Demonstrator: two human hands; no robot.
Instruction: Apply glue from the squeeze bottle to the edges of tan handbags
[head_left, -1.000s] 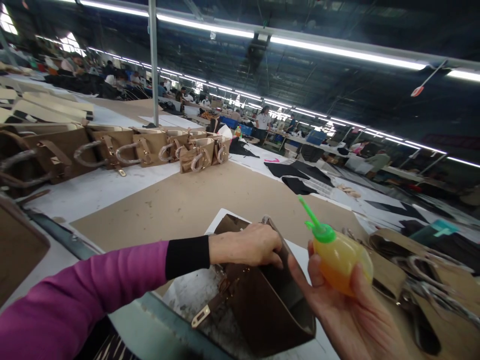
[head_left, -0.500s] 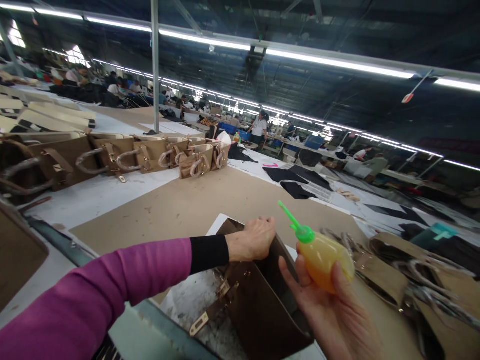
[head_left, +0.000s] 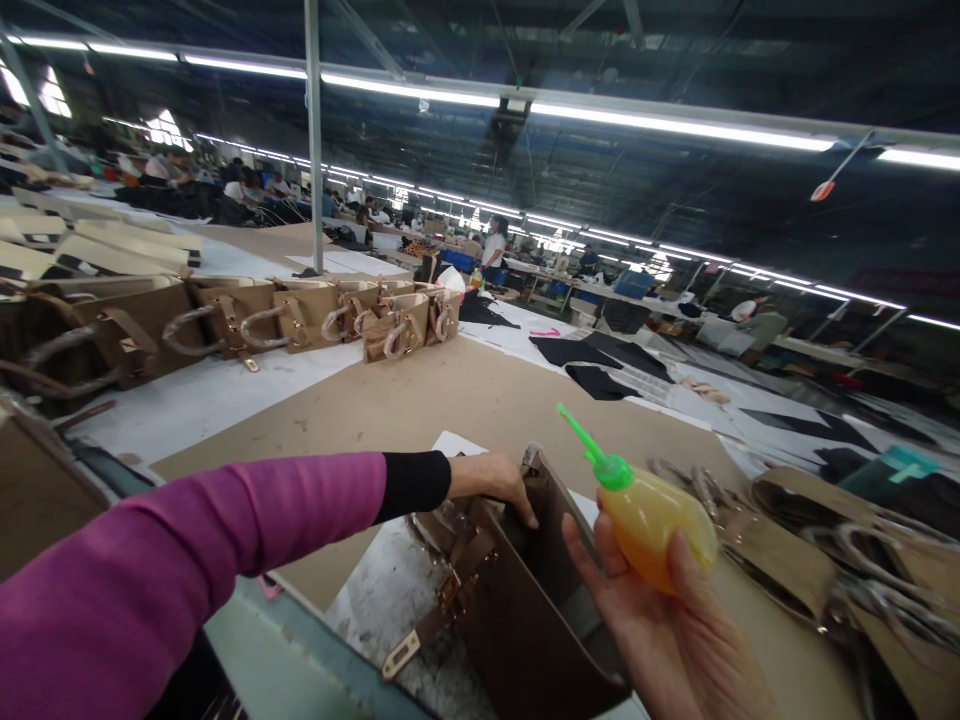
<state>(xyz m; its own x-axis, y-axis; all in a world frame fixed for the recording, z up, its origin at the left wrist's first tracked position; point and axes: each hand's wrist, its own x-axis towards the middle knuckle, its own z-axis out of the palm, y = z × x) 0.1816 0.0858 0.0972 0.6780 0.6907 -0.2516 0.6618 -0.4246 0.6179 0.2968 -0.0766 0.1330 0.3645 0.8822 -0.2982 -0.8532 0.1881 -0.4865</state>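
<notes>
A dark brown leather bag (head_left: 525, 610) stands open on a white sheet at the table's near edge. My left hand (head_left: 491, 480), in a magenta sleeve with a black cuff, grips the bag's near top rim with its fingers curled over the edge. To the right of the bag, my right hand (head_left: 675, 630) is closed round a soft yellow squeeze bottle (head_left: 652, 520) with a green cap and thin green nozzle pointing up and to the left. The bottle's tip is above the bag's far rim, apart from it.
A row of tan bags (head_left: 300, 315) with wrapped handles lines the table at the left. More bag parts and handles (head_left: 840, 560) lie at the right. Black cut pieces (head_left: 600, 360) lie farther back. A steel post (head_left: 315, 140) rises from the table. Other workers sit in the distance.
My left hand has shifted along the bag's rim and turned the bag, so its strapped front faces me more. My right hand with the bottle has stayed almost still.
</notes>
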